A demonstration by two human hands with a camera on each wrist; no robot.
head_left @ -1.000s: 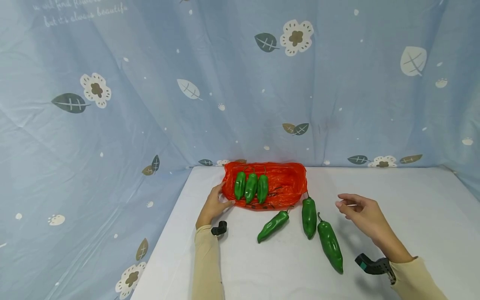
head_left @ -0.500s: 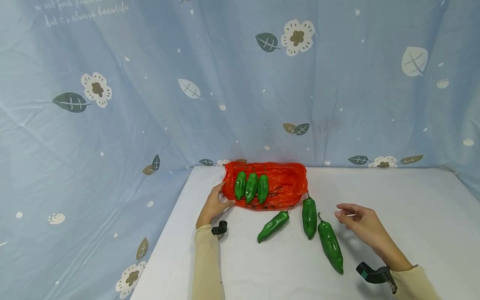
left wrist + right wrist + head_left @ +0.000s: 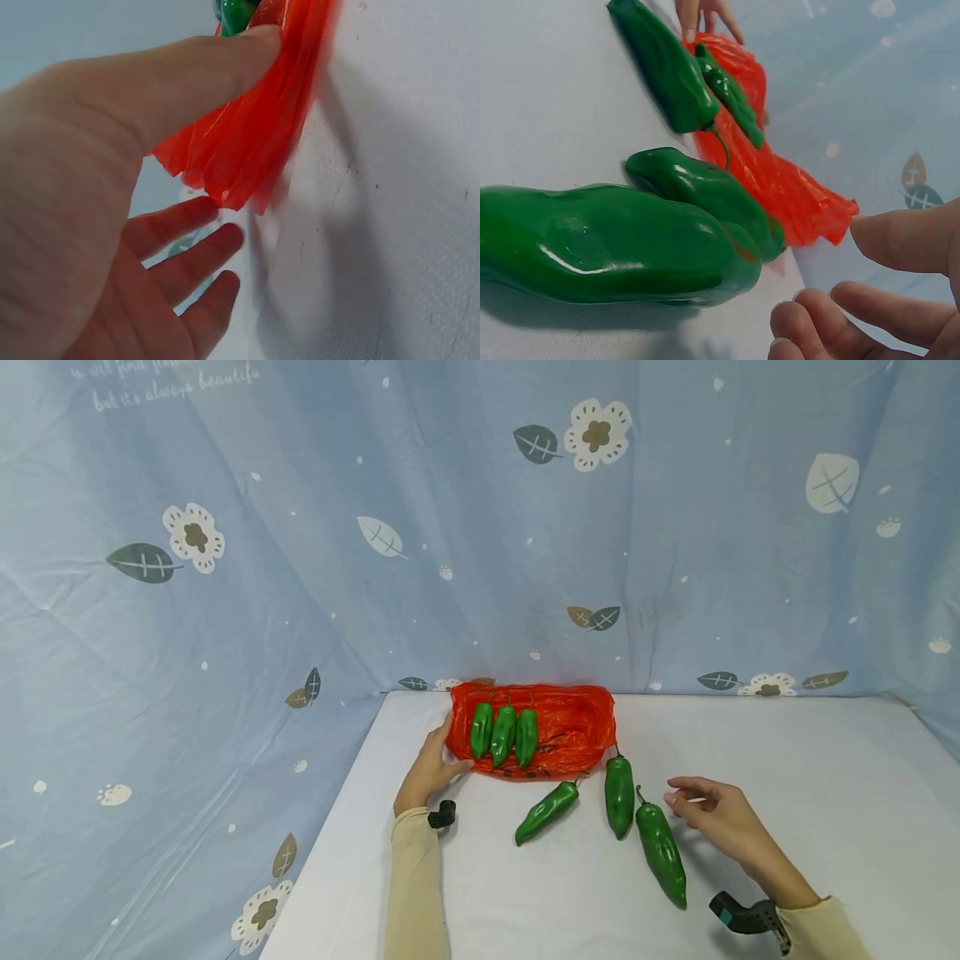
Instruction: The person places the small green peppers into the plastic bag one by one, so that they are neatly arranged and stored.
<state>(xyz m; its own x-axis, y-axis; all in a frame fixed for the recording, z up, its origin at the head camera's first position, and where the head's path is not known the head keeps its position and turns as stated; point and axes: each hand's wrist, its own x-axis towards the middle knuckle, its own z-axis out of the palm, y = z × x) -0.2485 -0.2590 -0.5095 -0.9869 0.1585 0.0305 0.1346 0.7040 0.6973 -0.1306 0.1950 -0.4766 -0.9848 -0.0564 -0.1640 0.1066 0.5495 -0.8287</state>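
Note:
My left hand [image 3: 429, 768] rests at the left end of a red plastic bag [image 3: 573, 727], which is spread wide. Its thumb touches the crinkled red plastic [image 3: 251, 142], while the other fingers lie loosely beside it. Three green peppers [image 3: 503, 735] lie side by side in the bag's left half. Above the table, my right hand [image 3: 716, 814] hovers with relaxed fingers, holding nothing. It is nearest to a large green pepper [image 3: 660, 852], just to its left. That pepper [image 3: 607, 244] looms large in the right wrist view, apart from the fingers.
Another green pepper [image 3: 618, 797] lies upright in view, its stem against the bag's right corner. A third loose pepper [image 3: 547, 812] lies slanted in front of the bag. White cloth [image 3: 525, 902] covers the table, and a blue patterned curtain [image 3: 480, 527] hangs behind and left.
My right hand has come down towards the table and slightly left, closer to the large pepper's stem. The left hand, the bag and the peppers stay nearly as they were.

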